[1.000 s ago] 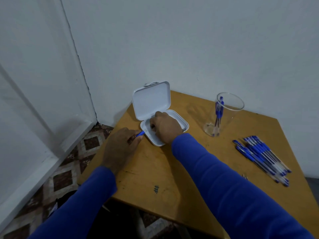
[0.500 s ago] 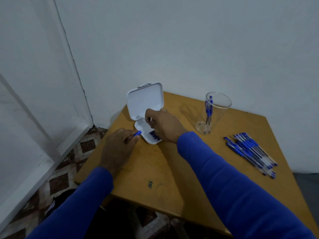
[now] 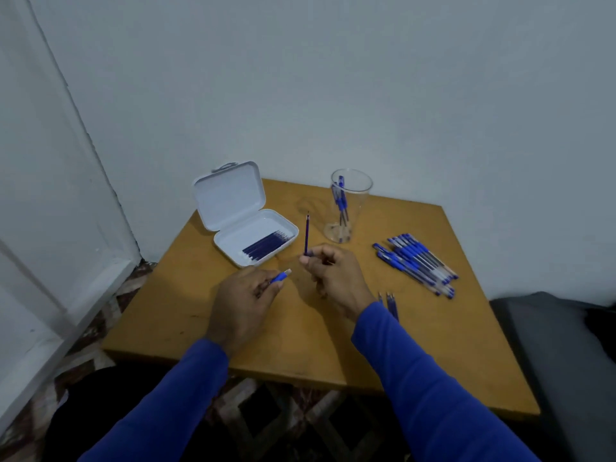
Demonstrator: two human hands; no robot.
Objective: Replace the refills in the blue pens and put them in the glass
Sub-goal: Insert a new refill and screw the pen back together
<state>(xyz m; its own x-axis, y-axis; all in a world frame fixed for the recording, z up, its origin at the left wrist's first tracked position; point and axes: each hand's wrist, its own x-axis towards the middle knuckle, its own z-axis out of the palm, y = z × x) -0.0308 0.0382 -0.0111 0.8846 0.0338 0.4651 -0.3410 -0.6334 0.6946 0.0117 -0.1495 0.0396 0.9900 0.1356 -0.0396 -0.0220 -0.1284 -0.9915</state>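
At frame centre we see the right hand [image 3: 333,275] pinching a thin dark-blue refill [image 3: 306,235] upright, its lower end between the fingers [image 3: 308,260]; the left hand [image 3: 243,298] grips a blue pen barrel [image 3: 279,277], tip poking past its fingers.

pen [image 3: 279,278] mostly hidden in left hand [image 3: 240,301]

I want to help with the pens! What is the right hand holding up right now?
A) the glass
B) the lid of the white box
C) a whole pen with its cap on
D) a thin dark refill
D: the right hand pinches a thin dark refill at its lower end so it stands upright, while the glass and the open white box sit untouched on the table.
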